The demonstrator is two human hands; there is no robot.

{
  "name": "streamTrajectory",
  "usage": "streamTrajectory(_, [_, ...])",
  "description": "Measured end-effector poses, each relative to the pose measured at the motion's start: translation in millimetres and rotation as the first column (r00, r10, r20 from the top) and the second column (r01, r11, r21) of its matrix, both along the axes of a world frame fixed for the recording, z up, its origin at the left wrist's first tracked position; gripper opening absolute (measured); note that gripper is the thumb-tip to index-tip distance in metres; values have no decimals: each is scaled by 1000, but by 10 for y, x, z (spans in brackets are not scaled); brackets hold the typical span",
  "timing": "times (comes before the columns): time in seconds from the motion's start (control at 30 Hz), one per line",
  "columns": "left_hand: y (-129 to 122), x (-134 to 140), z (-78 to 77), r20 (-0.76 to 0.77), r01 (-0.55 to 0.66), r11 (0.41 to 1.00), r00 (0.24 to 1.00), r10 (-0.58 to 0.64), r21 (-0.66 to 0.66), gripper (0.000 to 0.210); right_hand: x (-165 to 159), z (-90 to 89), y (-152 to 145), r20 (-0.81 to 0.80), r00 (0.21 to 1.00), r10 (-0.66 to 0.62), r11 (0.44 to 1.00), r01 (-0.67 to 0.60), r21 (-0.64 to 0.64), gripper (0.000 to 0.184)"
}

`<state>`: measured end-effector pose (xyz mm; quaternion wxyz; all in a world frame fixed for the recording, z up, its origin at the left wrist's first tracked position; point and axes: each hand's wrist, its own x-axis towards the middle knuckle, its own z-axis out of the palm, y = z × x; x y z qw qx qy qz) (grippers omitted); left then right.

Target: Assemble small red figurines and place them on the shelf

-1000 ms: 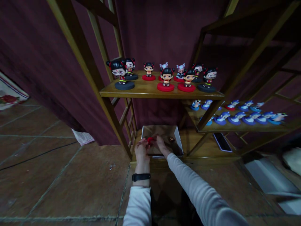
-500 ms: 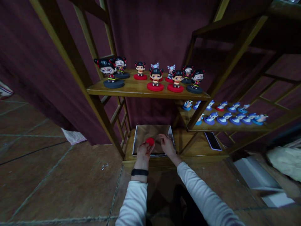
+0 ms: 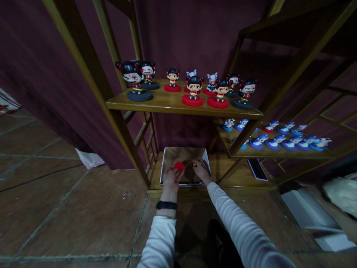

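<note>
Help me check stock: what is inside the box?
In or just above the box, the left hand holds a red disc; the right hand seems to pinch something too small to name. Brown inside shows; whatever lies beneath the hands is covered.

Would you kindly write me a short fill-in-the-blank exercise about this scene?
The left hand holds a disc coloured ____.
The wristband is worn on the person's ____ side.
In the picture, the phone lies to the ____ of the open box.

Missing words: red; left; right.
</note>
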<state>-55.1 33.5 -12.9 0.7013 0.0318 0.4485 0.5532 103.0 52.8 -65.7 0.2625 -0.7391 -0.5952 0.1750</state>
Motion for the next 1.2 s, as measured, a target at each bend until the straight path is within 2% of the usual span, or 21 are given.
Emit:
streamTrajectory(0.03, [-6,-1,-2,-2,4,1000,1000,-4,-2,19,-1,34,-64,-259,966,0,999,8,32,32])
streamTrajectory(0.07, [-17,6,-3,-6,10,1000,1000,-10,-1,19,-3,75,-147,-512,859,10,999,14,43,32])
streamTrajectory(0.1, [-32,21,-3,-10,23,1000,1000,-23,3,19,-7,122,-248,-707,707,24,999,14,47,33])
streamTrajectory(0.13, [-52,45,-3,-16,44,999,999,-44,10,19,-11,173,-363,-821,569,45,998,1,55,36])
streamTrajectory(0.17, [-78,78,-2,-24,74,997,997,-74,21,19,-14,226,-487,-877,478,56,998,-3,62,38])
streamTrajectory(0.2, [-109,119,0,-32,108,994,994,-107,35,20,-15,277,-612,-903,426,60,998,-2,65,40])
streamTrajectory(0.33, [-262,309,15,-66,214,973,976,-209,81,21,26,418,-975,-943,329,46,992,96,82,32])
streamTrajectory(0.4, [-332,389,27,-77,242,966,969,-235,90,22,70,432,-1025,-929,365,69,984,127,123,33])
streamTrajectory(0.57, [-434,500,54,-82,284,953,958,-276,103,18,167,357,-935,-753,656,53,958,178,223,43])
streamTrajectory(0.7, [-444,551,35,-79,313,941,949,-305,129,17,196,289,-885,-614,787,58,947,151,283,35])
streamTrajectory(0.83, [-424,592,-11,-74,285,948,958,-277,140,14,211,285,-875,-559,826,74,946,120,302,32])
streamTrajectory(1.1, [-428,615,-37,-38,282,949,959,-280,143,13,187,331,-878,-629,770,104,935,140,326,34])
streamTrajectory(1.2, [-426,621,-42,-51,279,951,960,-275,131,11,183,326,-884,-602,790,114,938,114,328,33])
